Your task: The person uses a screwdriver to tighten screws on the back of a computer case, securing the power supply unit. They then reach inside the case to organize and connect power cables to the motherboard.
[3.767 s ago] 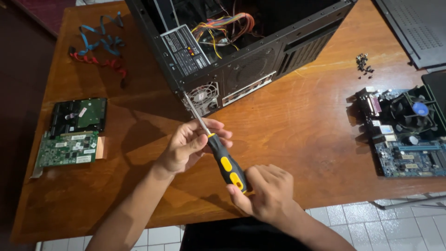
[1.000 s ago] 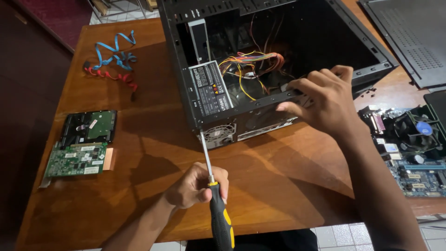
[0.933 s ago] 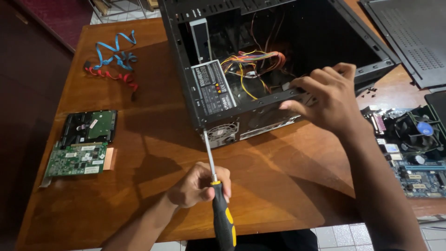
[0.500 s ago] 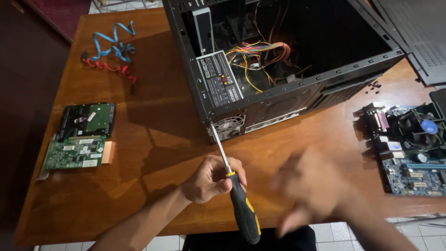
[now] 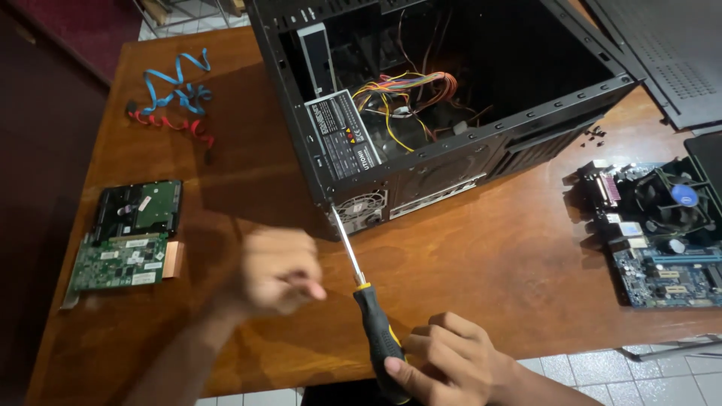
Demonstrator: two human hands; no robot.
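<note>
Where left hand (image 5: 274,272) held, right hand (image 5: 451,365) now grips screwdriver (image 5: 368,316).

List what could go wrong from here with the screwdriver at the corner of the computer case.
1. Only the right hand grips the black-and-yellow-handled screwdriver; the left hand is off it and blurred, so the tip may slip off the black computer case.
2. A slip could strike the power supply fan grille beside the tip.
3. A loosened screw might roll off the brown wooden table.
</note>
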